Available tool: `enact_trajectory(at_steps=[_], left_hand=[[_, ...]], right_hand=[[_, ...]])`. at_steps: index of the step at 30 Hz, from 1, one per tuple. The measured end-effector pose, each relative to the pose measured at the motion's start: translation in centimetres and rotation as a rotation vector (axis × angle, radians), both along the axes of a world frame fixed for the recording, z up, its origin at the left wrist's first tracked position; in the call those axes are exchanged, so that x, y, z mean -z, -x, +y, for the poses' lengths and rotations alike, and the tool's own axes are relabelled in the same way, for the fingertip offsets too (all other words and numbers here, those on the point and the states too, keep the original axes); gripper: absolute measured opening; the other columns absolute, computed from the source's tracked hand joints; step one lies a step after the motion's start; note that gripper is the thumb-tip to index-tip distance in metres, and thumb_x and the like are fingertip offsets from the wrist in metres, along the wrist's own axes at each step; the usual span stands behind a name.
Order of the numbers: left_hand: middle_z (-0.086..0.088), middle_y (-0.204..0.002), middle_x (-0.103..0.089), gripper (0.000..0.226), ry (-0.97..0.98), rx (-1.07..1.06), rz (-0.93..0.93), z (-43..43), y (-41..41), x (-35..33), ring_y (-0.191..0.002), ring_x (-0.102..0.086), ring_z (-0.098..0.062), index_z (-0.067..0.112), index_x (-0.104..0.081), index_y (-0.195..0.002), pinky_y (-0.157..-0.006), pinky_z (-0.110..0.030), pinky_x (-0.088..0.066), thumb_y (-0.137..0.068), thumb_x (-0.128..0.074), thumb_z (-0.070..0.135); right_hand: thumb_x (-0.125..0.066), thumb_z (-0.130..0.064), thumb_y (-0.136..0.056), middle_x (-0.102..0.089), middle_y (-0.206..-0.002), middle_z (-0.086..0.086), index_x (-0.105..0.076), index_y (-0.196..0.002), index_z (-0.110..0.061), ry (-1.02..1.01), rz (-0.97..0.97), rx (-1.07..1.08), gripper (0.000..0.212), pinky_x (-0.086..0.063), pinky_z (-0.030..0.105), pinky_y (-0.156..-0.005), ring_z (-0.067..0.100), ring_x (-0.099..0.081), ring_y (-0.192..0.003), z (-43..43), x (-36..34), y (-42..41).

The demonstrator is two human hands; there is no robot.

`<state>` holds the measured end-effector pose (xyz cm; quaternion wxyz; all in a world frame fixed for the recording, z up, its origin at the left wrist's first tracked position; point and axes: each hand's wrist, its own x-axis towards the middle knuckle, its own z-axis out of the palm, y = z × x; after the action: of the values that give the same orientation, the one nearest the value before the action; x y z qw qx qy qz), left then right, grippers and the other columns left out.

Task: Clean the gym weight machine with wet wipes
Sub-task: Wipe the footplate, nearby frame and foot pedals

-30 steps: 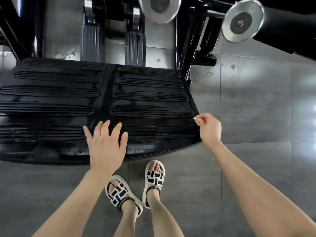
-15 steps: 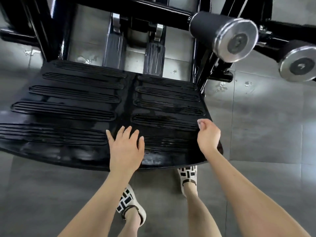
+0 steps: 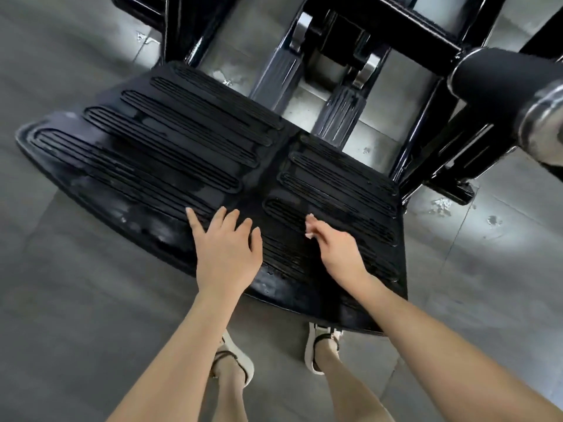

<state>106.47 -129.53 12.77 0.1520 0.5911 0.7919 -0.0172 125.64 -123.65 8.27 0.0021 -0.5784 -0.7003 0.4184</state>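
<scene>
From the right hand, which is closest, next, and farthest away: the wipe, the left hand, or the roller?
1. Wipe: pinched at the fingertips of the right hand.
2. Left hand: to the left of it, resting flat on the footplate.
3. Roller: far off at the upper right.

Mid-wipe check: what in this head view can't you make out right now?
All in the head view:
1. wet wipe: only a small white scrap shows; the right hand pinching it hides the rest.
2. footplate: the patch under the flat left hand is covered.
3. padded roller: blurred and cut off by the right edge.
4. machine frame: cut off by the top edge.
</scene>
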Motion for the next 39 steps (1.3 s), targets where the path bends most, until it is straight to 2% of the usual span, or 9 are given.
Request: enact_trajectory(at_steps=[5, 10, 15, 20, 24, 29, 32, 35, 39], left_hand=[[-0.008, -0.115, -0.066, 0.05, 0.041, 0.056, 0.006, -0.1, 0.1, 0.3, -0.117, -0.055, -0.03, 0.014, -0.071, -0.106, -0.109, -0.063, -0.015, -0.09, -0.031, 0.04], [-0.009, -0.115, -0.066, 0.051, 0.047, 0.06, 0.017, -0.1, 0.1, 0.6, -0.117, -0.053, -0.031, 0.015, -0.071, -0.105, -0.111, -0.062, -0.013, -0.089, -0.031, 0.04], [-0.009, -0.117, -0.065, 0.051, 0.066, 0.058, 0.006, 0.0, 0.0, 0.2, -0.119, -0.052, -0.031, 0.014, -0.07, -0.108, -0.112, -0.061, -0.011, -0.09, -0.031, 0.041], [-0.009, -0.119, -0.064, 0.053, 0.105, 0.064, 0.01, 0.1, 0.0, 0.1, -0.121, -0.05, -0.032, 0.014, -0.069, -0.111, -0.112, -0.06, -0.011, -0.09, -0.028, 0.041], [-0.01, -0.117, -0.064, 0.05, 0.091, 0.072, 0.011, 0.1, 0.0, 0.1, -0.119, -0.051, -0.032, 0.013, -0.069, -0.11, -0.111, -0.061, -0.013, -0.089, -0.031, 0.038], [-0.01, -0.115, -0.065, 0.047, 0.082, 0.065, -0.001, 0.2, 0.0, 0.1, -0.117, -0.052, -0.033, 0.013, -0.07, -0.109, -0.11, -0.062, -0.016, -0.089, -0.034, 0.037], [-0.009, -0.115, -0.065, 0.047, 0.09, 0.067, -0.009, 0.3, -0.1, 0.1, -0.117, -0.052, -0.033, 0.013, -0.069, -0.109, -0.111, -0.061, -0.016, -0.089, -0.035, 0.037], [-0.009, -0.115, -0.064, 0.046, 0.094, 0.07, -0.007, 0.2, -0.1, 0.1, -0.118, -0.051, -0.033, 0.013, -0.069, -0.11, -0.111, -0.061, -0.015, -0.088, -0.036, 0.038], [-0.009, -0.117, -0.064, 0.048, 0.115, 0.067, -0.011, 0.2, -0.1, 0.1, -0.119, -0.05, -0.032, 0.015, -0.068, -0.111, -0.111, -0.061, -0.013, -0.089, -0.034, 0.04]], right_hand=[[-0.046, -0.009, -0.096, -0.067, -0.114, 0.005, -0.059, -0.103, -0.01, 0.0, 0.001, 0.199, 0.014, -0.044, 0.025, -0.081, 0.025, -0.063, -0.105, -1.1, -1.1, -1.5], [-0.042, -0.012, -0.097, -0.064, -0.117, 0.01, -0.055, -0.115, -0.006, 0.015, 0.099, 0.079, 0.023, -0.044, 0.042, -0.091, 0.031, -0.059, -0.108, 1.4, 0.7, 8.4], [-0.045, -0.007, -0.096, -0.062, -0.125, 0.003, -0.055, -0.122, -0.007, 0.02, 0.081, -0.083, 0.028, -0.04, 0.019, -0.087, 0.024, -0.058, -0.113, 0.4, -0.2, 2.4], [-0.045, -0.007, -0.096, -0.065, -0.12, 0.004, -0.057, -0.112, -0.006, 0.005, 0.08, 0.005, 0.02, -0.04, 0.019, -0.078, 0.027, -0.061, -0.108, -1.0, -0.8, 0.1], [-0.045, -0.01, -0.096, -0.061, -0.126, 0.004, -0.056, -0.104, -0.005, 0.054, 0.203, 0.108, 0.014, -0.047, 0.031, -0.09, 0.021, -0.059, -0.112, 0.5, -0.9, 6.4], [-0.058, -0.022, -0.09, -0.067, -0.11, -0.004, -0.058, -0.118, -0.018, -0.063, 0.114, 0.141, 0.028, -0.041, 0.021, -0.082, 0.012, -0.061, -0.099, 1.3, -1.2, 6.4], [-0.064, -0.025, -0.085, -0.07, -0.096, -0.003, -0.071, -0.098, -0.017, -0.292, 0.006, -0.029, 0.017, -0.046, 0.03, -0.075, 0.02, -0.062, -0.083, 1.9, -0.7, 6.1], [-0.066, -0.014, -0.082, -0.069, -0.091, 0.003, -0.074, -0.084, -0.008, -0.259, 0.08, -0.16, 0.01, -0.039, 0.02, -0.075, 0.023, -0.061, -0.083, 1.7, -0.1, 6.6], [-0.06, -0.003, -0.083, -0.068, -0.09, 0.005, -0.07, -0.083, -0.004, -0.245, 0.125, 0.055, 0.01, -0.047, 0.03, -0.079, 0.021, -0.061, -0.083, 3.0, -0.2, 4.8]])
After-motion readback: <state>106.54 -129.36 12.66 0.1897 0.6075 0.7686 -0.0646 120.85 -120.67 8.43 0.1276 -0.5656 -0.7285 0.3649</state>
